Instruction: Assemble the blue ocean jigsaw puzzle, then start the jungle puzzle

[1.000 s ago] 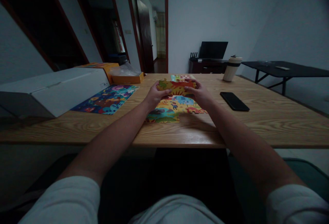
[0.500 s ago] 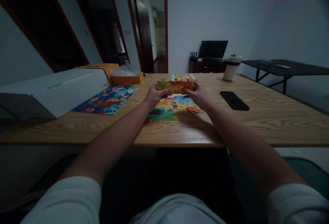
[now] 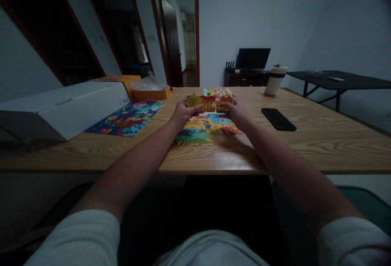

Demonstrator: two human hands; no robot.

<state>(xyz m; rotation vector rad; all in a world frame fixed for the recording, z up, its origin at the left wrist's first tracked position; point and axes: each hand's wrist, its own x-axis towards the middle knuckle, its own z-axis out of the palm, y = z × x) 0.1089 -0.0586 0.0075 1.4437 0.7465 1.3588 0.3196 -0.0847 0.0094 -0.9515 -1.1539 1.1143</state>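
My left hand (image 3: 182, 113) is closed on yellow-green and red jigsaw puzzle pieces (image 3: 200, 101), held up above the table. In my closed right hand (image 3: 238, 113) is a red and yellow puzzle piece (image 3: 226, 102). A narrow uneven gap shows between the two; whether they still touch somewhere, I cannot tell. Below and nearer to me lies a partly assembled puzzle (image 3: 198, 129) with colourful animal figures, its far part hidden by my hands. Behind my hands, another brightly printed sheet or puzzle part (image 3: 217, 91) lies on the wood.
On the left a long white box (image 3: 76, 103) stands beside a blue printed sheet (image 3: 128, 119). Behind them an orange box tray (image 3: 152, 93) holds clear plastic (image 3: 149, 82). A black phone (image 3: 278, 119) and a cream cup (image 3: 275, 80) are on the right of the wooden table (image 3: 320, 148).
The pieces in my hands formed one strip before; now a gap divides them. My right hand has shifted slightly to the right with its piece.
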